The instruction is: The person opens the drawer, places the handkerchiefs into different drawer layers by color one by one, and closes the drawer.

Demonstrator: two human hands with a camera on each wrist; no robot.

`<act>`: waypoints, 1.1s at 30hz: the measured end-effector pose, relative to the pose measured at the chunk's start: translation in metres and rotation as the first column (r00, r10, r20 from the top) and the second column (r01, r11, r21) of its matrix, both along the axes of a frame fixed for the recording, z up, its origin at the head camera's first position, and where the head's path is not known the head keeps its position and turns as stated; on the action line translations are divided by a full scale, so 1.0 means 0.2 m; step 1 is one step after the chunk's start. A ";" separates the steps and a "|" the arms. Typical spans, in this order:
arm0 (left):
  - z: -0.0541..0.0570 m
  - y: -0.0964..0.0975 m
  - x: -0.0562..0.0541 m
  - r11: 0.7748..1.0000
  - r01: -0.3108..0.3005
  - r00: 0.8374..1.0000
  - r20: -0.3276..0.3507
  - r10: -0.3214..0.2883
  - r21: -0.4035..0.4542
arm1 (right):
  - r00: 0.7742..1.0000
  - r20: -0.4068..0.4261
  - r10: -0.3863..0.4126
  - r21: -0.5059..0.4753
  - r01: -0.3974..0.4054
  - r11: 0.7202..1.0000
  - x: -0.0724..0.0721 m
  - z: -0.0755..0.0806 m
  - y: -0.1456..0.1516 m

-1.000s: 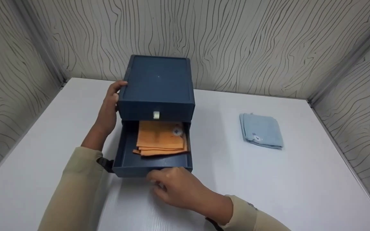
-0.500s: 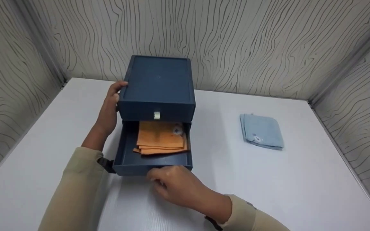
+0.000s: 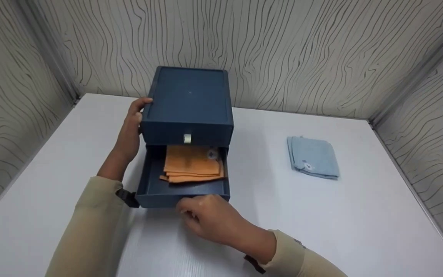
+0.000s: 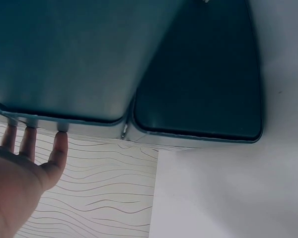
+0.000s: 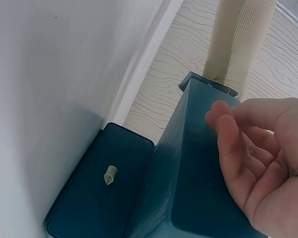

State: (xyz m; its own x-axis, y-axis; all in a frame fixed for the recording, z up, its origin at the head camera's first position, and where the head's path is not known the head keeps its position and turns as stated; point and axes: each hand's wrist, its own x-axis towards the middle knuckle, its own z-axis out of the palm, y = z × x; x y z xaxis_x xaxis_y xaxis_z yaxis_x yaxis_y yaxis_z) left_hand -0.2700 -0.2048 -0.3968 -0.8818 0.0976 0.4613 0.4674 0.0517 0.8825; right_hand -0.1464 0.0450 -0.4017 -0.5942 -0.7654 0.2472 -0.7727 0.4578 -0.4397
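Note:
A dark blue two-drawer cabinet stands on the table in the head view. Its lower drawer is pulled out, with a folded orange cloth lying inside toward the right. My left hand rests against the cabinet's left side, and its fairly straight fingers touch that wall in the left wrist view. At the lower drawer's front, my right hand has curled fingers, thumb and forefinger pinched together where the knob is hidden behind them. The upper drawer is closed, its pale knob showing.
A folded light blue cloth lies on the white table to the right of the cabinet. Walls with a wood-grain line pattern enclose the table at the back and both sides.
The lower drawer has slid slightly inward, away from me, with my right hand moving along at its front. My left hand has stayed on the cabinet's side.

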 end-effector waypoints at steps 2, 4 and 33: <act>0.00 0.00 0.00 1.000 0.000 1.000 0.002 0.000 0.003 | 1.000 0.000 -0.002 0.002 0.002 1.000 0.00 0.00 0.00; 0.00 0.00 0.00 1.000 0.000 1.000 0.004 0.000 0.008 | 1.000 -0.003 -0.005 0.003 0.005 1.000 -0.01 0.00 0.00; 0.00 0.00 0.01 1.000 -0.021 1.000 -0.001 0.021 -0.009 | 0.998 -0.047 -0.046 0.009 0.047 0.999 -0.11 -0.01 0.00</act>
